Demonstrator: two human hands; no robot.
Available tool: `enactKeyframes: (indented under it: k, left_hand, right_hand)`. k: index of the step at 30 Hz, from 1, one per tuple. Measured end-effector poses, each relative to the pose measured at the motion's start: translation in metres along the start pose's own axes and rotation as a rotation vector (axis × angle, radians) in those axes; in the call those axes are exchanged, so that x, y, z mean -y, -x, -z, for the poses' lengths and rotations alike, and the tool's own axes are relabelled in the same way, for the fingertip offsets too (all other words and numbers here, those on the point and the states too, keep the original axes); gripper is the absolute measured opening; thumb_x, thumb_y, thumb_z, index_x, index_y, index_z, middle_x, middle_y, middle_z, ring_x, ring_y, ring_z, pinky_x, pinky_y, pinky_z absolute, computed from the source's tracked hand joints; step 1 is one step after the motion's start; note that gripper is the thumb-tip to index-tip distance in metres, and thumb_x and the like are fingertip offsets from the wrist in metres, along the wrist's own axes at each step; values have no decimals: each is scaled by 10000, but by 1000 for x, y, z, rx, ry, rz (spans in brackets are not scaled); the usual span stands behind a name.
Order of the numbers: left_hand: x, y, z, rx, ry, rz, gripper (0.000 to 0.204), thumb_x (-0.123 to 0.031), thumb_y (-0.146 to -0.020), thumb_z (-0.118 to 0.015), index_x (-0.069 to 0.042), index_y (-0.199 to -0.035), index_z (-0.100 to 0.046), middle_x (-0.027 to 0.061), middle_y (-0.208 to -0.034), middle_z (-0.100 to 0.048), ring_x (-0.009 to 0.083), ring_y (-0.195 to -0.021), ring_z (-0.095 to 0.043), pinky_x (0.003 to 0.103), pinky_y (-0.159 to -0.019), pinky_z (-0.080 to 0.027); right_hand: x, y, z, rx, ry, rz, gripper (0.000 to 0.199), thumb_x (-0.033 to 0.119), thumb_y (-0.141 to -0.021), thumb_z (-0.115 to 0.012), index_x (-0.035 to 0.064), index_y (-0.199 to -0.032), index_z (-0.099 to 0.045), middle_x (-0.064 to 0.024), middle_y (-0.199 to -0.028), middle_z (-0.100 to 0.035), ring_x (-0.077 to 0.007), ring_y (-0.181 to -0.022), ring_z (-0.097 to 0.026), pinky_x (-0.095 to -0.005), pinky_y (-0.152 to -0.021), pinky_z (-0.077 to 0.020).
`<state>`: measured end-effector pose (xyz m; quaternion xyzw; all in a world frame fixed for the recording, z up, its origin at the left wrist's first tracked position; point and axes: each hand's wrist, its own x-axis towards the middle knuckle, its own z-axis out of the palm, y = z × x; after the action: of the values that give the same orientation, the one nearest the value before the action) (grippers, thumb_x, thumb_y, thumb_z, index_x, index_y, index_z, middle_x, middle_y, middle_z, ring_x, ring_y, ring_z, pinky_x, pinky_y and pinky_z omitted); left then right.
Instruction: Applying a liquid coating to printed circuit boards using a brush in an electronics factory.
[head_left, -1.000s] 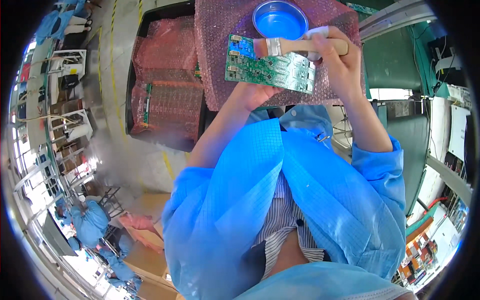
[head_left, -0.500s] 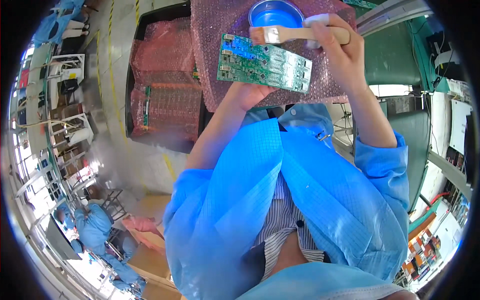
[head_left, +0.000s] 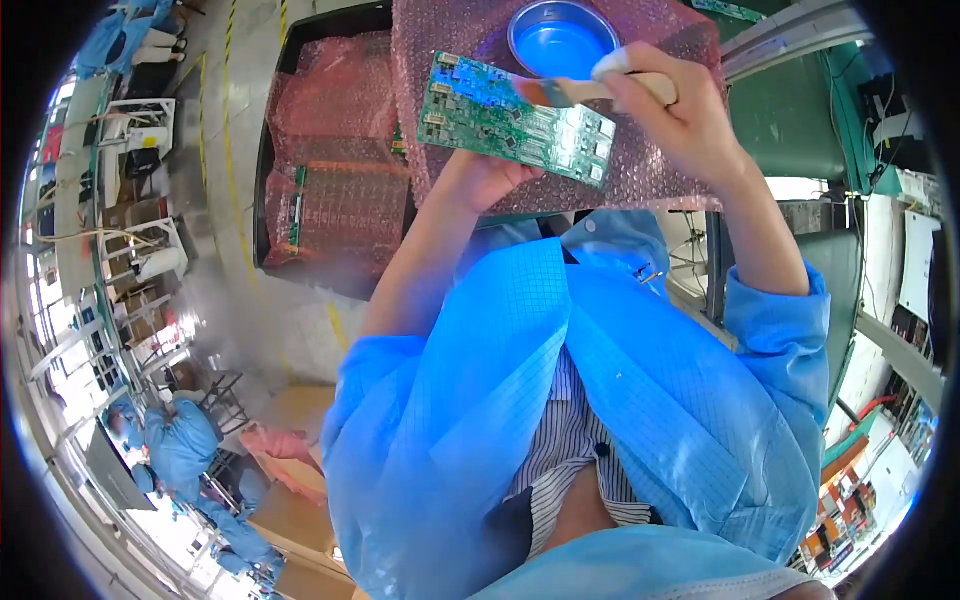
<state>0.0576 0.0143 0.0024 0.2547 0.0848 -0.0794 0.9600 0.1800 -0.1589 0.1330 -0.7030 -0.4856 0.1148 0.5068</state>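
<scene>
A green circuit board (head_left: 520,135) with white connectors and small chips is tilted over the work surface, its left part lit blue. My left hand (head_left: 488,182) grips it along the near edge; most of the fingers are hidden beneath the board. In my right hand (head_left: 690,115) is a flat wooden-handled brush (head_left: 590,91), with white coverings on some fingertips. The reddish bristles are at the board's upper middle; whether they touch it I cannot tell. Just beyond the board stands a round metal dish (head_left: 512,45), its inside glowing blue.
Pink bubble wrap (head_left: 412,70) lies under the dish. To the left is a black tray (head_left: 264,215) with bubble-wrapped boards (head_left: 350,215). A green surface (head_left: 795,135) lies to the right. Cardboard boxes (head_left: 300,410) stand at lower left, and people in blue sit farther off.
The board has tilted and shifted slightly left, with my left hand. My right hand has brought the brush lower, its bristles now overlapping the board's upper middle.
</scene>
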Motion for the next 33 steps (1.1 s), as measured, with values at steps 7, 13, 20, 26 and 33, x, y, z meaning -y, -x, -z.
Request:
enactKeyframes:
  k: [7,13,20,26,33]
  left_hand:
    - [-9,0,9,50,-41,-67,480,-384,-882,-447,-67,-1242,-420,95,-1218,-498,228,-1091,-505,398,-885,-444]
    - [-14,-5,14,33,-66,-114,506,-406,-879,-440,-57,-1243,-416,103,-1220,-496,234,-1088,-503,405,-890,-436]
    - [-14,5,25,11,46,-91,491,-413,-883,-420,-69,-1233,-422,129,-1244,-467,281,-1108,-476,467,-911,-396]
    - [2,10,34,36,192,-22,443,-392,-875,-429,-74,-1182,-459,114,-1242,-465,276,-1134,-436,475,-941,-346]
    - [22,17,36,-57,-516,-124,378,-283,-872,-464,-112,-1209,-446,43,-1277,-446,228,-1171,-405,399,-1013,-293]
  right_hand:
    - [-3,0,-3,-103,-111,-21,152,144,-859,-536,16,-916,-597,0,-713,-552,-48,-625,-471,-214,-549,-388]
    - [1,1,-12,-149,-99,-55,148,140,-872,-523,32,-939,-599,13,-743,-574,-43,-664,-515,-186,-585,-408]
    - [-28,4,-3,-142,-59,-188,176,167,-871,-525,36,-947,-614,21,-721,-567,-29,-660,-501,-179,-574,-394]
    - [-84,3,4,-505,-132,-406,207,208,-849,-554,20,-891,-630,-16,-652,-591,-47,-551,-510,-200,-472,-388]
    - [-117,2,-5,-497,-188,-533,206,208,-857,-550,26,-910,-631,1,-668,-577,-37,-546,-495,-182,-473,-377]
